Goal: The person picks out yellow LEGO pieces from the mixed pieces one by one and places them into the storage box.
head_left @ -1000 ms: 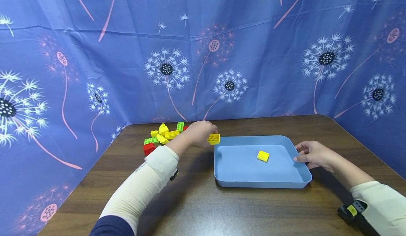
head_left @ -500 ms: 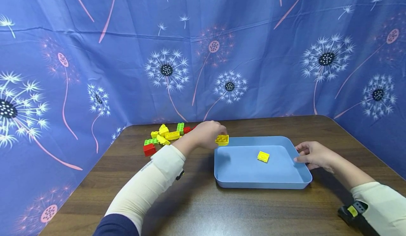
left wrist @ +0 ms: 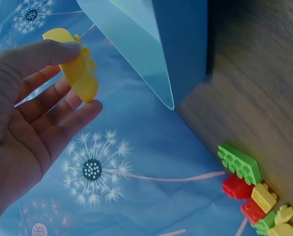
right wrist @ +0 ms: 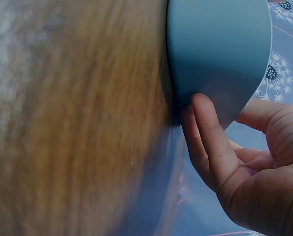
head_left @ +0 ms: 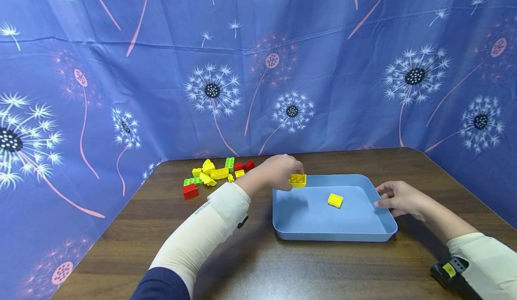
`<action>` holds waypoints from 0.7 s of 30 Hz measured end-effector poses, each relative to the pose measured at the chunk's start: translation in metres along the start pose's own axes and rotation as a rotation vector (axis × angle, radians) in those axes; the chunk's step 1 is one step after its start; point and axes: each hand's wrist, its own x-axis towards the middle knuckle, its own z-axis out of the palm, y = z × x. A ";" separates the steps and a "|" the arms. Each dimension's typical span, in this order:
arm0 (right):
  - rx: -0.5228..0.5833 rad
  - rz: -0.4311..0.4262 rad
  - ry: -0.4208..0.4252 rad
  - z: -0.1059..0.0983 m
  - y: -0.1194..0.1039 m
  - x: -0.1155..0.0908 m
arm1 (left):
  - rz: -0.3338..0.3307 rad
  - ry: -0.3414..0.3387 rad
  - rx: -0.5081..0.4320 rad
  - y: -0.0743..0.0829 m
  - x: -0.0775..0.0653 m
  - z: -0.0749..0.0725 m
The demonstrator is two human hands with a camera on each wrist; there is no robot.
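The left hand (head_left: 284, 172) pinches a yellow block (head_left: 298, 181) in its fingertips, with the blue tray (head_left: 335, 236) below. The right hand (head_left: 403, 200) pinches the tray wall beside it. The block looks light and hard, so its sides seem good to hold.

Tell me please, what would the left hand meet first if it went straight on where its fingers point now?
Most likely the blue tray, probably its floor: the left hand, pinching a yellow brick, points down over it. Height is hard to judge.
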 end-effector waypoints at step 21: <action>0.013 -0.013 0.001 0.000 -0.001 -0.002 | 0.021 -0.038 -0.106 0.019 0.043 0.008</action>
